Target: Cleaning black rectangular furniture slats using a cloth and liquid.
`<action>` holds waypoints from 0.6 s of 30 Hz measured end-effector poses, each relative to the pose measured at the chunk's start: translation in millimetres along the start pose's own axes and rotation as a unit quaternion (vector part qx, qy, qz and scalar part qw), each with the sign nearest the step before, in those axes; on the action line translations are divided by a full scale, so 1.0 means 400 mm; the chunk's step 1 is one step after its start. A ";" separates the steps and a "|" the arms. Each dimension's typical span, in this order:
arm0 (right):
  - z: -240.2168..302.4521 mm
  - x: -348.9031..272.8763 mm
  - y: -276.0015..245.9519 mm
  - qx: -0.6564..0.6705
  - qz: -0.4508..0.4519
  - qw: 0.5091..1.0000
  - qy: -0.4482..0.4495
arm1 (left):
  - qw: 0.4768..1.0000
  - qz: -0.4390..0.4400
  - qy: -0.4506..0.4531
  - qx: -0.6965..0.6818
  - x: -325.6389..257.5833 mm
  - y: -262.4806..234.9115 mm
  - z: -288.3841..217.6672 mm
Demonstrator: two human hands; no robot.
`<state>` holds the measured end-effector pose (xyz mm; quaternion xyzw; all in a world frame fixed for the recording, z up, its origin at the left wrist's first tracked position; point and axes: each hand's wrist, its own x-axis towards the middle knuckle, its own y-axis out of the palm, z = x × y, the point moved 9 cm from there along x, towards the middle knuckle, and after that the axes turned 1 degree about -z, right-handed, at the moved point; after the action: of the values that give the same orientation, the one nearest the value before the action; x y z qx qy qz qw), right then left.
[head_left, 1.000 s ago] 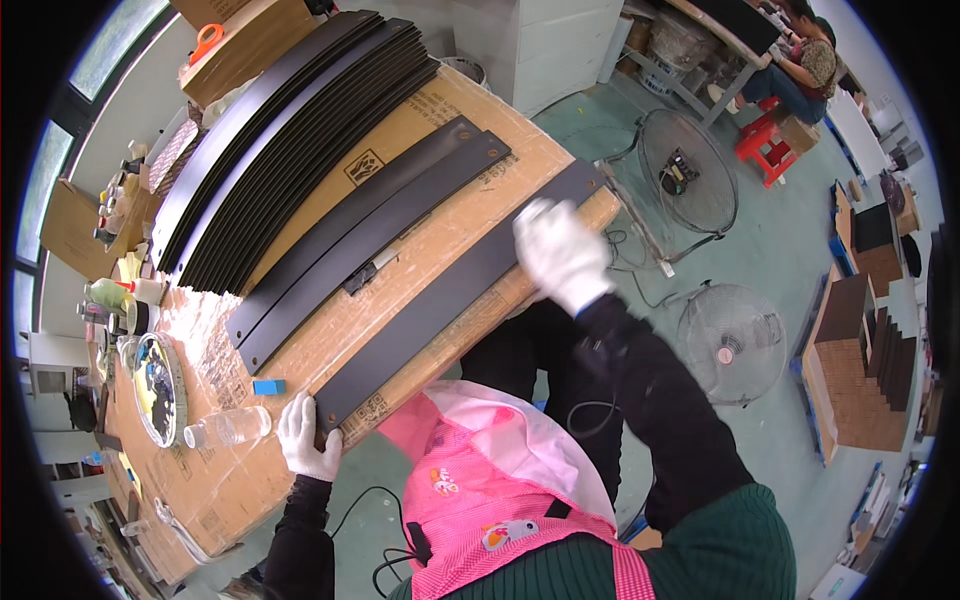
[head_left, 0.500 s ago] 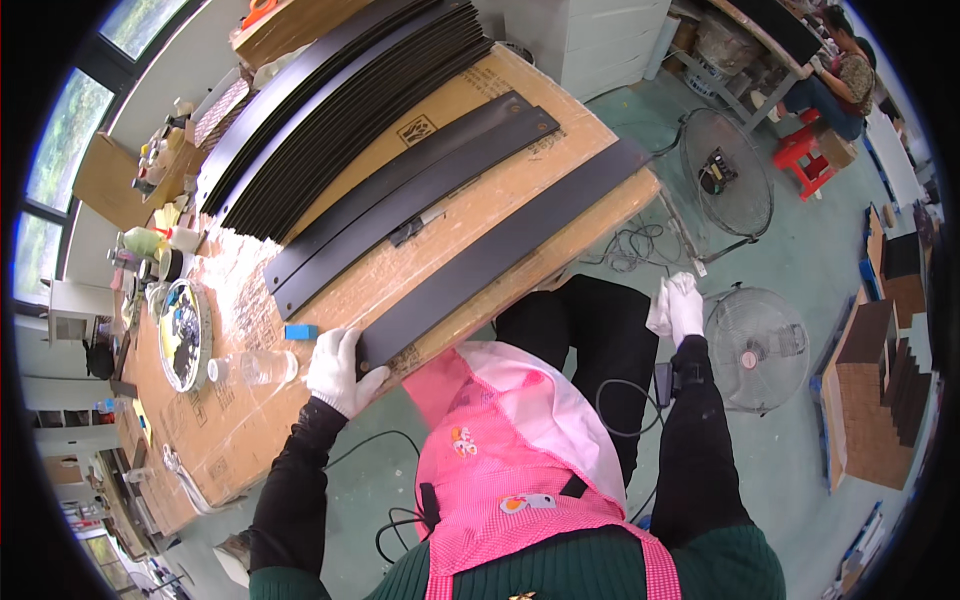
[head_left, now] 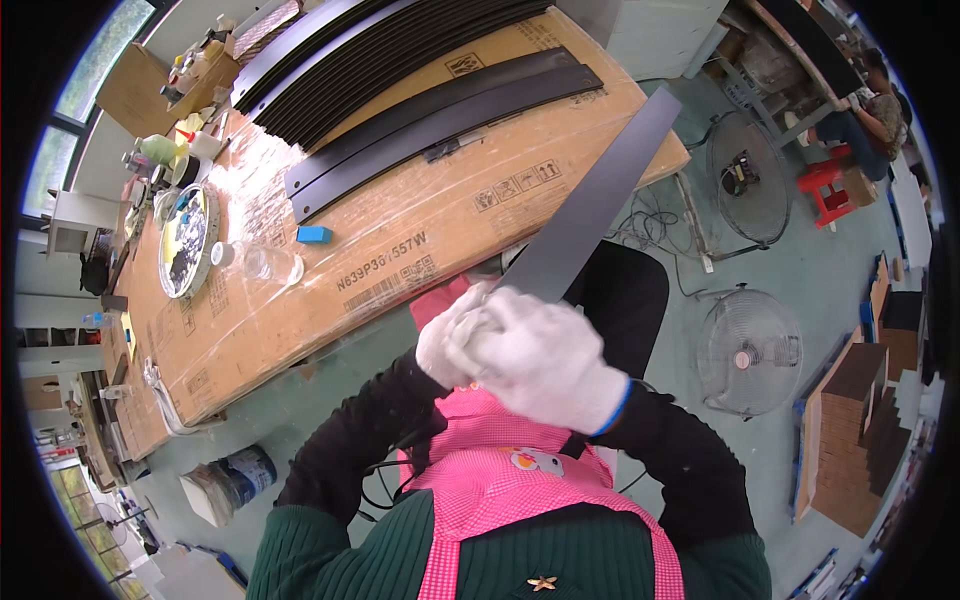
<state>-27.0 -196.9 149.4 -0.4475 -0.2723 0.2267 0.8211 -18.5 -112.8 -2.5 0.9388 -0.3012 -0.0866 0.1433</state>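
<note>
Fingers [head_left: 488, 330] at one end of a long, flat, dark-grey strip [head_left: 600, 202]

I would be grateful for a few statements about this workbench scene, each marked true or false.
1. The left hand and right hand both wear white gloves. True.
2. The dark flat strip at the hands reaches past the near edge of the cardboard-covered table. True.
3. The hands are at opposite ends of that strip. False: they overlap in the view, by its near end.
4. The blue block rests on the table. True.
5. The clear bottle has a red cap. False: its cap is white.
6. The apron is green. False: it is pink.
</note>
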 end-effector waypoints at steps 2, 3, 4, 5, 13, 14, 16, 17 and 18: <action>-0.001 0.024 -0.045 0.032 -0.085 0.996 -0.012 | 0.971 -0.095 -0.139 -0.172 -0.025 0.058 -0.108; -0.055 0.038 -0.049 -0.048 -0.120 0.992 -0.009 | 0.934 -0.147 -0.204 -0.254 -0.056 0.061 -0.114; -0.121 0.061 -0.058 -0.119 -0.157 0.980 -0.010 | 0.915 0.060 -0.183 -0.355 -0.084 0.099 -0.103; -0.220 0.084 -0.083 -0.175 -0.179 0.968 0.031 | 0.910 0.028 -0.193 -0.365 -0.105 0.086 -0.097; -0.390 0.122 0.000 -0.232 -0.040 0.946 0.223 | 0.930 -0.022 -0.179 -0.320 -0.110 0.012 -0.059; -0.208 0.111 0.016 -0.234 -0.126 0.959 0.100 | 0.921 -0.030 -0.191 -0.339 -0.112 -0.001 -0.050; 0.041 0.071 0.056 -0.076 -0.040 0.996 -0.011 | 0.910 -0.034 -0.206 -0.358 -0.108 0.000 -0.054; 0.033 0.075 0.021 -0.078 -0.107 0.991 -0.027 | 0.924 -0.129 -0.177 -0.312 -0.112 -0.031 -0.063; 0.006 0.088 -0.011 -0.079 -0.171 0.981 -0.047 | 0.927 -0.225 -0.145 -0.264 -0.130 -0.077 -0.069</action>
<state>-1.7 -175.9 162.8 -0.4466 -0.3998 0.0815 0.7962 -36.5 -52.2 17.7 0.8875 -0.0655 -0.3276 0.3173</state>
